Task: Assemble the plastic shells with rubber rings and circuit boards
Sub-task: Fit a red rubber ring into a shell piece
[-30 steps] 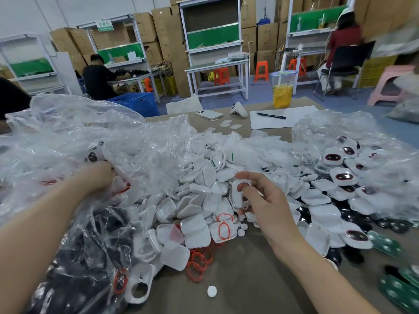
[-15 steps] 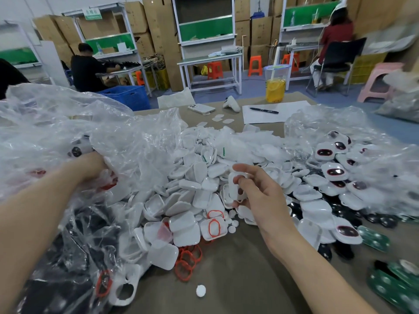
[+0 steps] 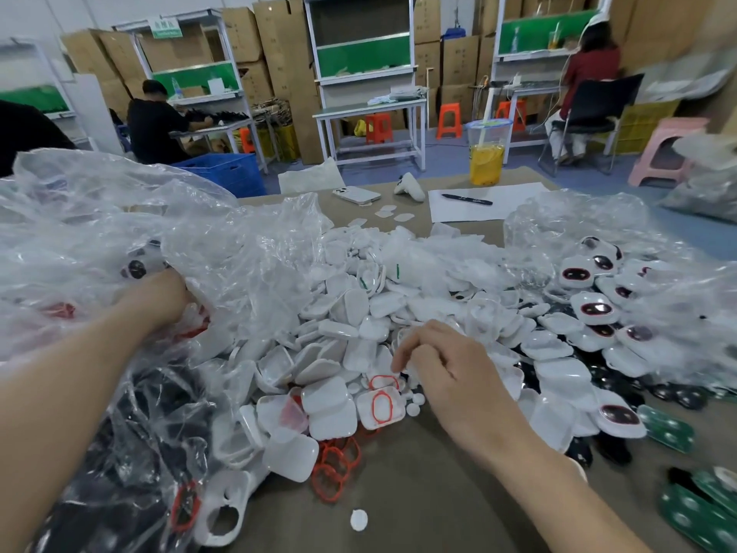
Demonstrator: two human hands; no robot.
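White plastic shells (image 3: 347,313) are heaped across the middle of the brown table (image 3: 418,504). A clear plastic bag (image 3: 119,233) billows at left, and more film at right covers finished-looking units with dark windows (image 3: 594,309). Loose red rubber rings (image 3: 335,468) lie tangled at the near edge of the heap. One ringed shell (image 3: 381,407), open side up, sits just beside the fingertips of the right hand (image 3: 442,365). Green circuit boards (image 3: 670,429) lie at the far right, well apart from both hands.

Right hand: knuckles up, fingers curled down onto the heap. Whether they pinch a shell beneath them cannot be told.

Left hand (image 3: 159,293): reached into the mouth of the bag at left, its fingers hidden by film and parts, so its grasp cannot be told either.

Step in hand, as judged: gathering parts. The right hand picks or sets a shell next to the ringed one, while the left draws stock from the bag.

Next move, as judged: bring one bare shell and one ring together. This calls for freeing a single ring from the tangled cluster and seating it evenly in the shell's rim, before a board is fetched from the right
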